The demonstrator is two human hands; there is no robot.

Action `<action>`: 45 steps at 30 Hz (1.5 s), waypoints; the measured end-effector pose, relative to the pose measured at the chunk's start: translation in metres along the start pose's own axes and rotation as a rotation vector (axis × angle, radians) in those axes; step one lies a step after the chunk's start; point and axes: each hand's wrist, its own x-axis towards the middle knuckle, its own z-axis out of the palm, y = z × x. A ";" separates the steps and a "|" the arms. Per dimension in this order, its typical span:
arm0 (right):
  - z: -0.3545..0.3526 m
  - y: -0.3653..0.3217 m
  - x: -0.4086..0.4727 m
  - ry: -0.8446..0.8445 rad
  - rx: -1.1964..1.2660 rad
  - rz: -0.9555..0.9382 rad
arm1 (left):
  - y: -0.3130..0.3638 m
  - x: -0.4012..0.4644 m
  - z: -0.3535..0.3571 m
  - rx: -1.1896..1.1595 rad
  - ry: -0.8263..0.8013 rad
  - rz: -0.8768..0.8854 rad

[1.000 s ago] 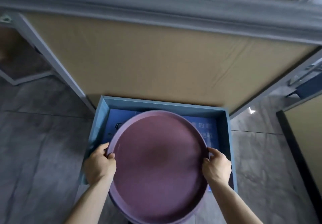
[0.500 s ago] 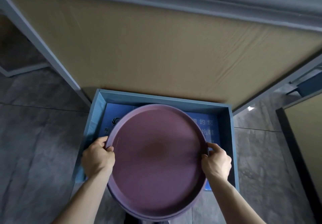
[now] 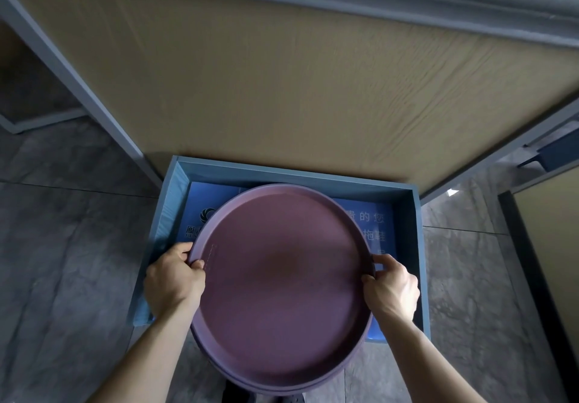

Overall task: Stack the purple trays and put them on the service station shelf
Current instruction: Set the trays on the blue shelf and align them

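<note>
A stack of round purple trays [image 3: 282,280] fills the lower middle of the head view, held level above a blue shelf [image 3: 418,246]. A second tray's rim shows just under the top one along the near edge. My left hand [image 3: 174,280] grips the stack's left rim, thumb on top. On the right rim my right hand [image 3: 391,289] holds it the same way. The far half of the stack is over the shelf; the near half juts out over the floor. Blue printed sheets [image 3: 374,224] line the shelf bottom.
A tan panel [image 3: 297,89] with a grey frame rises behind the shelf. Grey stone floor [image 3: 62,261] lies on both sides. Another tan, dark-edged panel [image 3: 551,246] stands at the right. Dark shoes [image 3: 238,395] show below the trays.
The trays have moved a little farther forward over the blue shelf, and the view has tilted down slightly. Both hands keep the same grip.
</note>
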 end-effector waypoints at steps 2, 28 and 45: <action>0.001 0.000 -0.001 0.002 0.006 -0.005 | -0.001 0.002 0.001 0.018 -0.007 0.003; 0.000 0.002 -0.001 0.020 -0.027 -0.013 | 0.003 0.006 -0.007 0.126 -0.013 0.112; 0.000 0.004 -0.003 0.026 -0.109 -0.094 | -0.001 0.003 -0.008 0.194 0.040 0.191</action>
